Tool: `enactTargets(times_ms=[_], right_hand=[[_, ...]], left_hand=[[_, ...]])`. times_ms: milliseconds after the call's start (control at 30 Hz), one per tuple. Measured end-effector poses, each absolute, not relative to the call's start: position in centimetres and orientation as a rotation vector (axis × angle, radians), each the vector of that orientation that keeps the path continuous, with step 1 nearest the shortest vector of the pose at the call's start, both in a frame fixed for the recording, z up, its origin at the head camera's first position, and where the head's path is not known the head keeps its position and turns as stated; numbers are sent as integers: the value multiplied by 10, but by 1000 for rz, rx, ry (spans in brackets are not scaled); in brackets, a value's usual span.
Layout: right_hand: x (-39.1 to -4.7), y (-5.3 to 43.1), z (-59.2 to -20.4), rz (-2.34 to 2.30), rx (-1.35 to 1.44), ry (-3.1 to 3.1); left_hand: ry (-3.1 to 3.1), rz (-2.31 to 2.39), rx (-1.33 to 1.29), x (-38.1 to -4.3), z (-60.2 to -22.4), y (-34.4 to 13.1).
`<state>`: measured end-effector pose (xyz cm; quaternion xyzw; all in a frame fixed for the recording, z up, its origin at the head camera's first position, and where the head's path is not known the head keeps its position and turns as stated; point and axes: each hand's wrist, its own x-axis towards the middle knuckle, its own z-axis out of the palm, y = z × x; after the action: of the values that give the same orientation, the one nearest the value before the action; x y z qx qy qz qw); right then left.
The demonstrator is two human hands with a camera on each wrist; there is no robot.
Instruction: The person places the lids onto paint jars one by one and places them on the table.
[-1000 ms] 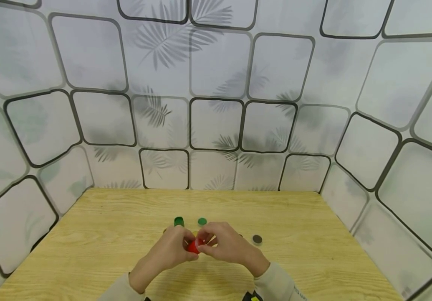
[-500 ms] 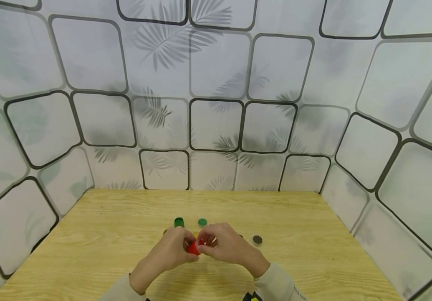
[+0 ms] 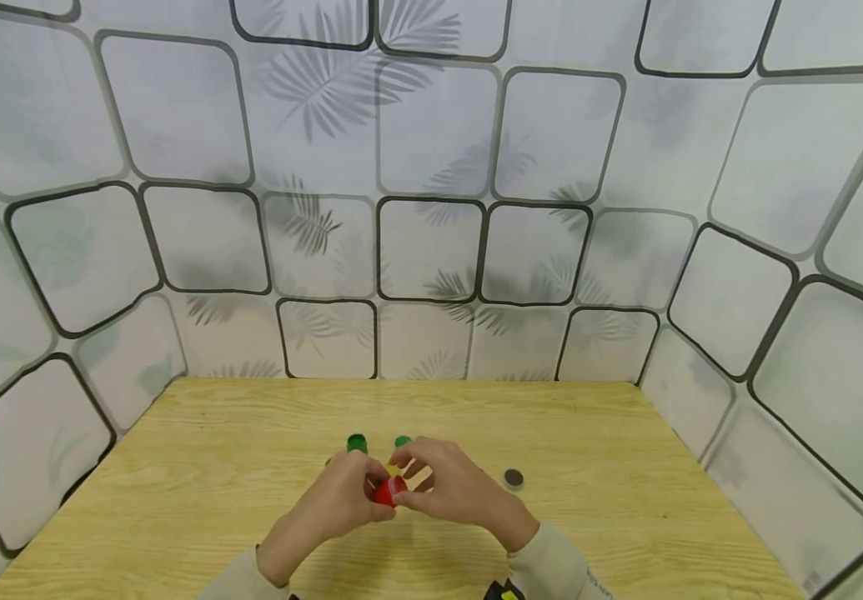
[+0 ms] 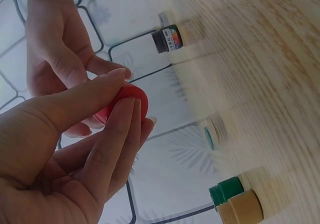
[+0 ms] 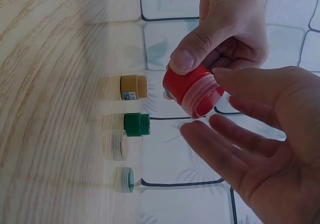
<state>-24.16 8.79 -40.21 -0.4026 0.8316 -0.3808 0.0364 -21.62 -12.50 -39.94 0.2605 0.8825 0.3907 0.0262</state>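
Observation:
My left hand [image 3: 341, 492] grips a small red paint jar [image 5: 181, 86], thumb on one side and fingers on the other. The jar lies tilted above the table, with its clear ridged cap [image 5: 196, 94] toward my right hand [image 3: 455, 483]. In the right wrist view, my right thumb [image 5: 240, 79] is at the cap's edge, while the other fingers are spread and stand apart from it. In the left wrist view, the left fingers hide much of the red jar [image 4: 135, 96].
On the wooden table [image 3: 266, 417] beyond the hands stand a green jar [image 5: 136, 124] and a tan jar [image 5: 130, 87]. A green lid [image 5: 128, 179] and a pale lid [image 5: 119, 145] lie near them. A dark jar [image 4: 167, 39] stands farther along. Patterned cloth [image 3: 431, 250] surrounds the table.
My right fingers have lifted and opened away from the cap, so more of the red jar shows. My left hand keeps its hold in nearly the same place.

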Motion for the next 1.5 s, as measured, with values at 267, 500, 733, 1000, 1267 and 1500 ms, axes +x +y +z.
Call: enactTargets(times_ms=[267, 500, 733, 1000, 1267, 1500], right_hand=[[-243, 87, -404, -1198, -1299, 2515], [-243, 87, -406, -1226, -1394, 2480], [-243, 87, -405, -1233, -1383, 2479], [-244, 87, -403, -1227, -1341, 2498], [-244, 86, -401, -1185, -1331, 2546], [-245, 85, -402, -1183, -1283, 2544]], left_hand=[[2713, 1235, 816, -215, -400, -125], [2716, 1239, 819, -215, -401, -124], [2731, 1216, 818, -216, -400, -124], [2737, 1206, 814, -217, -398, -124], [2743, 1204, 811, -217, -396, -124], [2740, 1214, 818, -216, -399, -124]])
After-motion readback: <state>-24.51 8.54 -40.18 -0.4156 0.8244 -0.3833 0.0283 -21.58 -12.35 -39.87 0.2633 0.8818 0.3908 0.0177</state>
